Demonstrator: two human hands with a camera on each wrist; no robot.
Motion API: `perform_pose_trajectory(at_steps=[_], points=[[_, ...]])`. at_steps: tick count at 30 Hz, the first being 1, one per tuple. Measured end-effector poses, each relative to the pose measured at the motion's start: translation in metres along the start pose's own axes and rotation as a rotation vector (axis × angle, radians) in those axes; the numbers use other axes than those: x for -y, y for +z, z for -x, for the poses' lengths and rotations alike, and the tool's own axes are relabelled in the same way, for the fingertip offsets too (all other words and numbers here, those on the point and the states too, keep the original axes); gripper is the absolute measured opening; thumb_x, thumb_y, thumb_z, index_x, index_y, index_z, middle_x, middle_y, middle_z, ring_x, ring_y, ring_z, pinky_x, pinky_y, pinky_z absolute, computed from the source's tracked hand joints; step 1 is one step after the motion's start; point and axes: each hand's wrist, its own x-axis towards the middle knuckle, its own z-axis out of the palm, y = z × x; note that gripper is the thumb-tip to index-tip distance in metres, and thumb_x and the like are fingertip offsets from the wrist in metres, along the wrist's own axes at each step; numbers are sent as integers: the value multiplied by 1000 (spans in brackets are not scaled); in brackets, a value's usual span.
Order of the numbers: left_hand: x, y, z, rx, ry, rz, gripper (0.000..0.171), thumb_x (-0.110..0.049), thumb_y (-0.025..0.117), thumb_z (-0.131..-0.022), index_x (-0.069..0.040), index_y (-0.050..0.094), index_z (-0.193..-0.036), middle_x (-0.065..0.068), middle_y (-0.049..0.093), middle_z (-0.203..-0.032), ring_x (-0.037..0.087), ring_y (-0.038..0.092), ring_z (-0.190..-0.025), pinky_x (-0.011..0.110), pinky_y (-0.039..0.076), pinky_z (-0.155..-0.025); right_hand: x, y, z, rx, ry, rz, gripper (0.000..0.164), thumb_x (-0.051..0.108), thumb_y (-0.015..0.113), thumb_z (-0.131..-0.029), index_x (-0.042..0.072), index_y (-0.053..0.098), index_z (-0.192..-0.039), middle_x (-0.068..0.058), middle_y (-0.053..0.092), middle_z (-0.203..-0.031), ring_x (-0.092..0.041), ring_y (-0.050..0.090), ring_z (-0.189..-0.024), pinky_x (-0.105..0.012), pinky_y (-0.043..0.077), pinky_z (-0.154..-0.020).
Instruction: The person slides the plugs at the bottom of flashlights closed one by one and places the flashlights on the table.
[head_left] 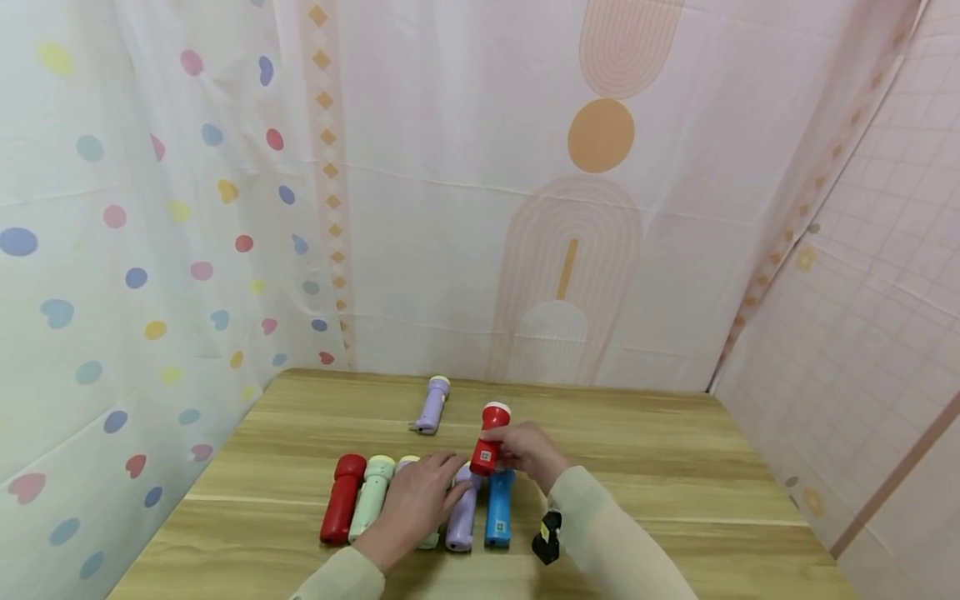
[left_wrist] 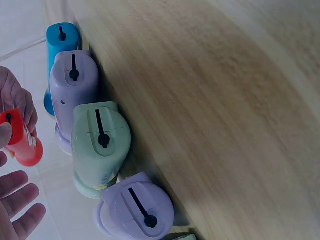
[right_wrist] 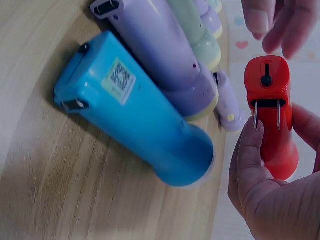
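Note:
My right hand (head_left: 534, 450) grips a red flashlight (head_left: 491, 450), its pale lens end pointing away from me, over the far end of a blue flashlight (head_left: 498, 510). Two metal plug prongs (right_wrist: 278, 115) stick out from its tail in the right wrist view. My left hand (head_left: 423, 497) hovers over the middle of a row of flashlights, fingers spread and holding nothing. It partly hides a purple and a green flashlight (left_wrist: 100, 145) there. Beside its fingertips lies another purple flashlight (head_left: 462, 517), next to the blue one.
At the row's left end lie a second red flashlight (head_left: 343, 500) and a light green flashlight (head_left: 371, 500). One purple flashlight (head_left: 432, 408) lies alone farther back, prongs out, on the wooden table (head_left: 637, 492). Patterned curtains (head_left: 442, 208) hang behind and at both sides.

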Motion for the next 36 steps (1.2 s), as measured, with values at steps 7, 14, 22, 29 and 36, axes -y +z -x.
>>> perform_pose_trajectory(at_steps=[7,14,22,29,36], points=[[-2,1,-2,-46,27,6,35,-33,81,-83,-15,71,-112,3,70,-102,20,69,-87,37,57,-67,2,6,5,30,-6,-5,33,18,74,-87,-9,64,-104,-11,71,-85,-19,66,-71,-34,59,-69],[-5,0,-2,-25,15,2,35,-38,77,-85,-18,70,-113,1,71,-102,18,69,-85,34,57,-65,4,12,11,45,-10,9,31,19,74,-88,-8,65,-102,-11,71,-83,-18,66,-69,-33,59,-68],[-4,4,0,-81,45,-14,30,-37,79,-84,-19,70,-106,-1,70,-97,16,68,-78,31,55,-58,4,16,14,50,-7,0,32,17,75,-87,-8,64,-103,-12,70,-85,-19,66,-70,-34,59,-70],[-4,3,2,-80,44,-16,30,-35,79,-84,-17,72,-108,1,71,-98,17,69,-80,32,54,-59,3,17,16,44,-8,20,31,17,75,-87,-7,64,-102,-12,70,-85,-19,65,-70,-34,59,-70],[-4,3,1,-85,49,-22,29,-32,80,-83,-17,72,-106,1,72,-97,16,69,-80,31,55,-60,4,19,18,51,-12,29,31,18,75,-87,-7,65,-103,-12,70,-84,-19,66,-71,-35,59,-72]])
